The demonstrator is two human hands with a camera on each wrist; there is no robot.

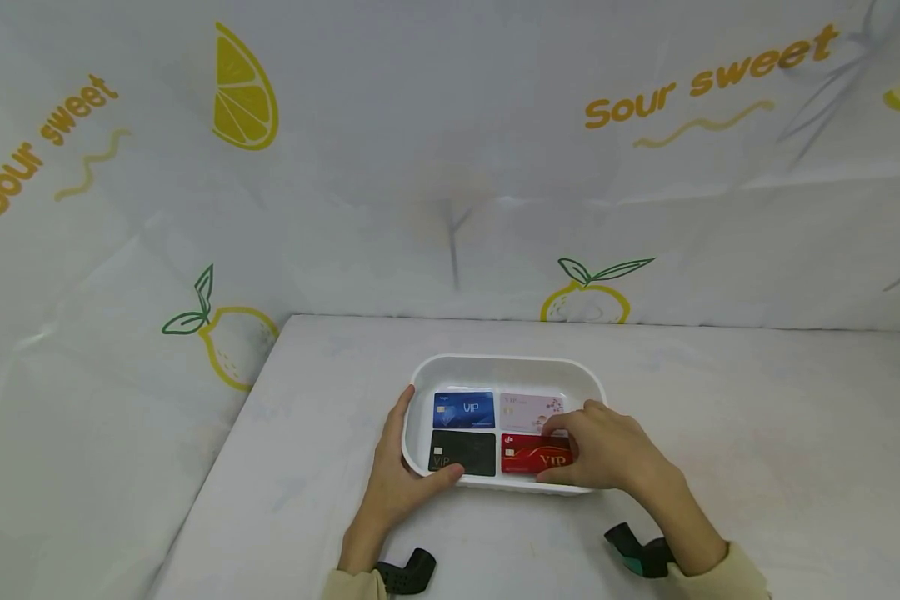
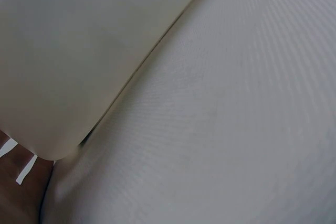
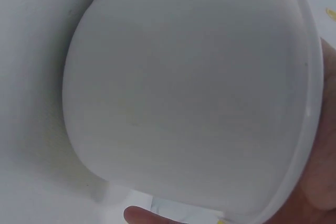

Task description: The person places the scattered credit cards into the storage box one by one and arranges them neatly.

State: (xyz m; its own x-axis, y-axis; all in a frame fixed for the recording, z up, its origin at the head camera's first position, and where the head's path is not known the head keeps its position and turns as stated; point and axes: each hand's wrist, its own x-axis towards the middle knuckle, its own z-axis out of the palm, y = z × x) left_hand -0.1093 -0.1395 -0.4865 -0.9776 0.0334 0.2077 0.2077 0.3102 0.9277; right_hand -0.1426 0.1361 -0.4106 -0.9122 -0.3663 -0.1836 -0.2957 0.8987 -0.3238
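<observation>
A white tray with rounded corners holds cards laid two by two: a blue VIP card, a pink flowered card, a dark VIP card and a red VIP card. My left hand grips the tray at its left end, thumb over the front rim beside the dark card. With curled fingers at its upper edge and thumb at its lower edge, my right hand pinches the red card near its right end. In both wrist views the tray's outer wall fills much of the picture.
The tray stands on a white-covered table. Behind hangs a white backdrop printed with lemons and lettering. Dark devices are strapped at the left wrist and the right wrist, below light sleeves.
</observation>
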